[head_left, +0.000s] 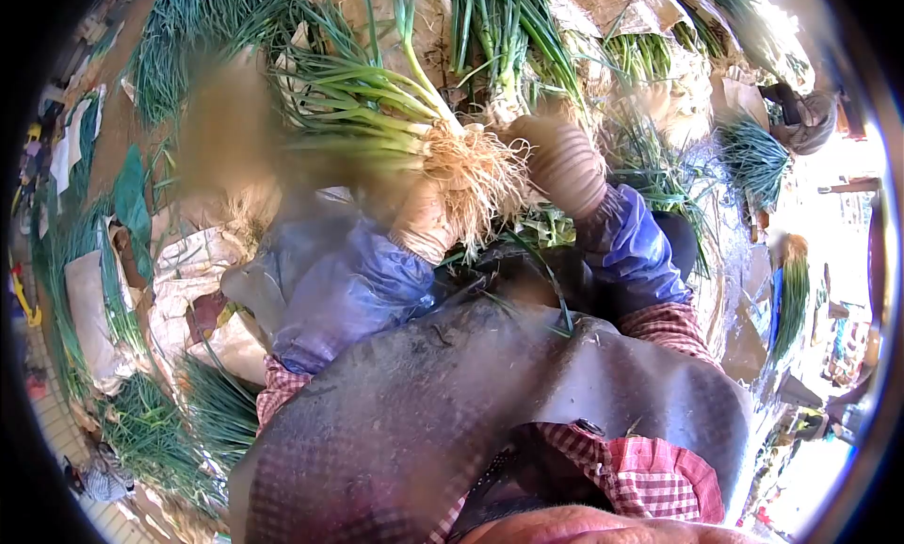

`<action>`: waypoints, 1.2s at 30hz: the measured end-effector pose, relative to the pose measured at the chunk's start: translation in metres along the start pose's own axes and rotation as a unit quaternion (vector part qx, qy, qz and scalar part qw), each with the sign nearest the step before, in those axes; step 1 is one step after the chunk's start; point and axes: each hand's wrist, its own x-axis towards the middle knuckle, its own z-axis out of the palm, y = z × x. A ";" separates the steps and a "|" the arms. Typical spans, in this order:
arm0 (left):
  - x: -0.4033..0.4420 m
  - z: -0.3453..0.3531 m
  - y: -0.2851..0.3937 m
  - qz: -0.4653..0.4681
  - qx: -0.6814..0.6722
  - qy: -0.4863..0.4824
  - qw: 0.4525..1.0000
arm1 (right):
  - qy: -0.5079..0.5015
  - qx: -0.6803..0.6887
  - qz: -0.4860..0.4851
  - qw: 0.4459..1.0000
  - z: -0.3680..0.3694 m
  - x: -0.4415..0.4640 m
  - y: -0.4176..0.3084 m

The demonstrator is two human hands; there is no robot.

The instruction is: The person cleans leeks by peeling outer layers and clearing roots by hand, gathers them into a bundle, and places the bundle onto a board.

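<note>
A bunch of green onions (377, 120) with a thick tangle of pale roots (476, 172) lies across my left hand (424, 214), which is gloved and closed around it from below. The leaves point to the upper left, partly behind a blurred smear on the lens. My right hand (565, 162), in a striped, soiled glove, is curled just right of the roots. Its fingertips touch the base of more upright green onions (507, 87); what they pinch, if anything, is hidden.
Heaps of green onions (202, 35) and brown sacking (603, 2) surround me. A grey apron (452, 384) covers my lap. Another person (805, 120) bends at the far right, and a second person (99, 473) is at the lower left. A tied bunch (793, 299) stands at right.
</note>
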 end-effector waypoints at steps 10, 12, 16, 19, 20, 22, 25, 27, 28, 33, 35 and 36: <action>0.018 -0.029 -0.001 -0.060 0.072 0.055 0.994 | -0.055 0.300 0.243 0.921 -0.010 0.007 0.018; 0.021 -0.037 0.000 -0.095 0.063 0.098 0.989 | 0.113 0.293 0.254 0.915 0.005 0.008 0.045; 0.018 -0.041 -0.003 -0.057 -0.013 0.038 0.998 | 0.158 -0.128 0.389 0.899 -0.016 0.001 0.175; 0.016 -0.037 0.001 -0.109 0.080 0.065 0.989 | -0.088 -0.217 0.533 0.813 -0.006 -0.009 0.243; 0.012 -0.034 0.000 -0.113 0.066 0.099 0.986 | -0.106 -0.227 0.540 0.803 0.003 -0.010 0.251; 0.003 -0.017 0.002 -0.121 0.042 0.109 0.986 | -0.110 -0.234 0.551 0.793 0.023 -0.009 0.254; 0.005 -0.022 0.004 -0.091 -0.022 0.038 0.995 | -0.123 -0.220 0.543 0.801 0.007 -0.009 0.251; 0.005 -0.018 0.009 -0.109 -0.059 0.019 0.992 | -0.223 -0.375 0.373 0.819 -0.023 0.002 0.219; 0.005 -0.015 0.008 -0.086 -0.060 0.003 0.994 | -0.255 -0.519 0.219 0.786 -0.041 0.013 0.192; -0.002 -0.005 0.005 -0.056 -0.033 0.014 0.998 | 0.050 0.340 0.292 0.893 -0.044 0.029 0.071; 0.001 -0.017 0.002 -0.077 -0.071 -0.012 0.994 | -0.136 0.458 0.264 0.838 -0.021 0.022 0.054; -0.002 -0.020 0.002 -0.106 -0.045 -0.027 0.993 | -0.124 0.469 0.249 0.838 -0.006 0.018 0.044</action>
